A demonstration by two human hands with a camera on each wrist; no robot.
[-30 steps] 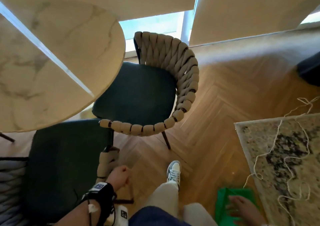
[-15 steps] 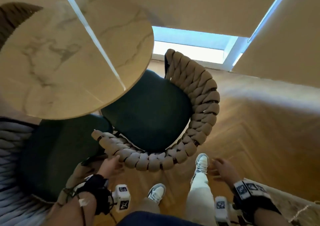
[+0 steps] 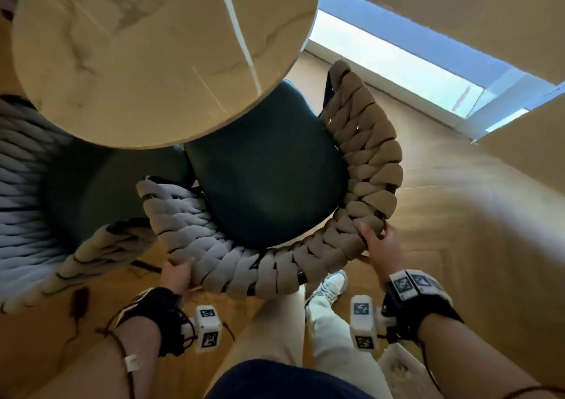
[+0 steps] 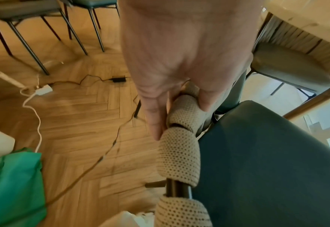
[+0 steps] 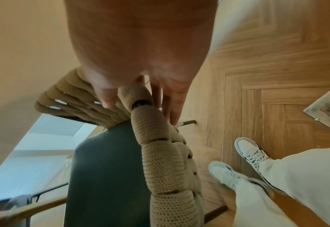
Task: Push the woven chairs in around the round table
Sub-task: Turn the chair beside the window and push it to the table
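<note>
A woven chair [image 3: 363, 166] with a beige rope back and dark green seat stands right in front of me, its seat partly under the round marble table [image 3: 153, 56]. My left hand [image 3: 179, 276] grips the top rail at the back's left side, thumb and fingers curled round the woven rope [image 4: 179, 147]. On the back's right side my right hand [image 3: 374, 245] holds the rail, thumb inside and fingers outside [image 5: 171, 110]. A second woven chair [image 3: 91, 245] stands to the left, its green seat also partly beneath the table.
Herringbone wood floor all round. Cables and a charger [image 4: 41, 90] lie on the floor at left, with a green bag [image 4: 14, 184]. A patterned rug's corner [image 5: 329, 107] is at right. My feet [image 5: 253, 153] stand just behind the chair. More chair legs [image 4: 43, 38] stand farther left.
I have stepped up behind the right chair. My left hand left the other chair's arm and took this back; my right hand rose from near the floor onto the rail.
</note>
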